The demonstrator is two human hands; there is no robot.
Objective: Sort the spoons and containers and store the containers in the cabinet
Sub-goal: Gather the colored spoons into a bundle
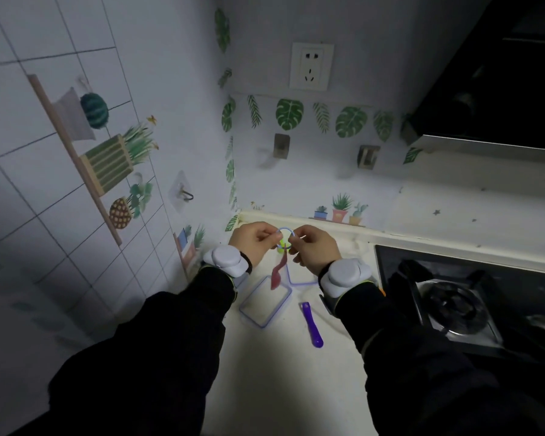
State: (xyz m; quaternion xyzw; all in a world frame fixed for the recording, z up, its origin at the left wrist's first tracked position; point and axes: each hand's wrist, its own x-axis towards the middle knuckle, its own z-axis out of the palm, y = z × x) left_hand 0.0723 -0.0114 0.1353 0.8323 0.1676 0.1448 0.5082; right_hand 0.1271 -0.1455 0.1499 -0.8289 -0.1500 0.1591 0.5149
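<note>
Legible writing, brands, labels: none can be made out on any item.

Item 1. Thin pale-blue ring (285, 236), held above the white countertop (274, 366) in the back corner. A dark-red plastic spoon (279, 271) hangs from it, bowl downward; a small yellow-green piece (284, 245) sits at the ring, its shape too small to tell.

Item 2. Left hand (255, 243), fingers pinched closed on the left side of the ring. Right hand (316, 249), fingers pinched closed on the right side. Both wrists carry a grey rounded band-mounted device over black sleeves.

Item 3. Clear rectangular container with blue-violet rim (265, 305), lying flat on the countertop below the hands. A second clear container with the same rim (301, 276) lies just behind it, partly hidden by the right wrist.

Item 4. Purple plastic spoon (312, 324), flat on the countertop just to the right of the nearer container, apart from it.

Item 5. Black gas hob (453, 306), at the right of the countertop.

Item 6. White wall socket (311, 66), above a border of green leaf stickers.
</note>
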